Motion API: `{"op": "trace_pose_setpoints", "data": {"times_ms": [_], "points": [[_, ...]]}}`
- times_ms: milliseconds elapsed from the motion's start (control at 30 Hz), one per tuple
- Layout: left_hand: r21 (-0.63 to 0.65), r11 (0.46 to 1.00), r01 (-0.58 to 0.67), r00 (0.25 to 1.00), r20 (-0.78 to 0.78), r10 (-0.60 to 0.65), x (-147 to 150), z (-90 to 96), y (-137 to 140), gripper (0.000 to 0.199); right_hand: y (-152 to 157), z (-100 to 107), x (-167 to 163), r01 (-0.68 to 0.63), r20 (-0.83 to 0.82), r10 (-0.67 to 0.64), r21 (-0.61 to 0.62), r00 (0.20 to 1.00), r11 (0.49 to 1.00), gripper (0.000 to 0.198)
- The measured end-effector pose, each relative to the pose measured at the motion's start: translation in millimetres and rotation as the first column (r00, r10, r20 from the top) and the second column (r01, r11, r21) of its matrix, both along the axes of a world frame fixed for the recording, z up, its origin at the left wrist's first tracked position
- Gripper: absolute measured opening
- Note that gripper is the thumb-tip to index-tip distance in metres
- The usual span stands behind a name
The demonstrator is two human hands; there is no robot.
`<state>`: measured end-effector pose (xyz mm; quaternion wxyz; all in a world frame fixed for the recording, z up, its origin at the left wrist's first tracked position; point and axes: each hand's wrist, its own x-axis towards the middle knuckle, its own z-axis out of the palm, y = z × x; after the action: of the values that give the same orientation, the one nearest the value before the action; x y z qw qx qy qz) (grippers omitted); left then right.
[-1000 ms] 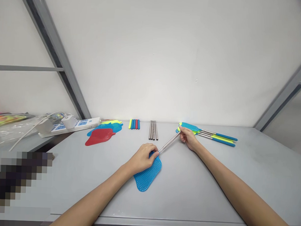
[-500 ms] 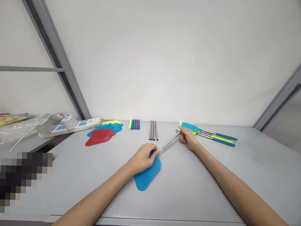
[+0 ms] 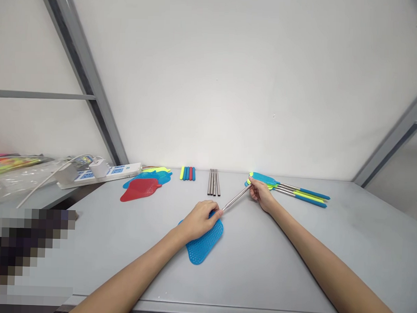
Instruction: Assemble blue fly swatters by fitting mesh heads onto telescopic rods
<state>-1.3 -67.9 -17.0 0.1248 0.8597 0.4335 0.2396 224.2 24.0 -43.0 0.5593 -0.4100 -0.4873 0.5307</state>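
A blue fly swatter head [image 3: 205, 245] lies on the grey table under my left hand [image 3: 202, 219], whose fingers are closed around its neck. From that neck a thin metal rod [image 3: 236, 198] slants up to the right. My right hand [image 3: 260, 193] pinches the rod's far end between thumb and fingers. The exact joint between head and rod is hidden by my left thumb. Just behind my right hand lie several fly swatters [image 3: 286, 188] with blue and yellow-green heads, metal rods and coloured handles.
Loose swatter heads in red [image 3: 140, 190], blue and yellow lie at the left. Several coloured handle grips [image 3: 188, 173] and several metal rods [image 3: 214, 182] are lined up near the wall. A white power strip [image 3: 121, 171] with a cable sits at the far left.
The camera view has shifted slightly. Both hands keep their hold on the swatter head and rod, with hardly any visible movement.
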Motion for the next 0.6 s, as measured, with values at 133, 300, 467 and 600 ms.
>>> {"op": "trace_pose_setpoints", "data": {"times_ms": [133,300,467,600], "points": [[0.0,1.0,0.003,1.0,0.015,-0.003,0.0,-0.9,0.7,0.028,0.0,0.1,-0.1,-0.002,0.005,0.002,-0.001,1.0,1.0,0.037],[-0.004,1.0,0.006,1.0,0.016,-0.006,-0.4,-0.9,0.6,0.028,0.4,0.0,0.4,0.0,0.011,0.0,-0.006,1.0,1.0,0.036],[-0.001,1.0,0.014,1.0,0.008,-0.014,-1.3,-2.4,1.5,0.03,1.5,-0.8,0.8,-0.022,0.013,0.022,-0.001,1.0,1.0,0.036],[0.003,1.0,0.008,1.0,0.007,-0.008,-2.0,-3.9,2.8,0.03,1.8,-1.4,1.6,-0.066,0.012,0.066,0.005,0.998,0.998,0.034]]}}
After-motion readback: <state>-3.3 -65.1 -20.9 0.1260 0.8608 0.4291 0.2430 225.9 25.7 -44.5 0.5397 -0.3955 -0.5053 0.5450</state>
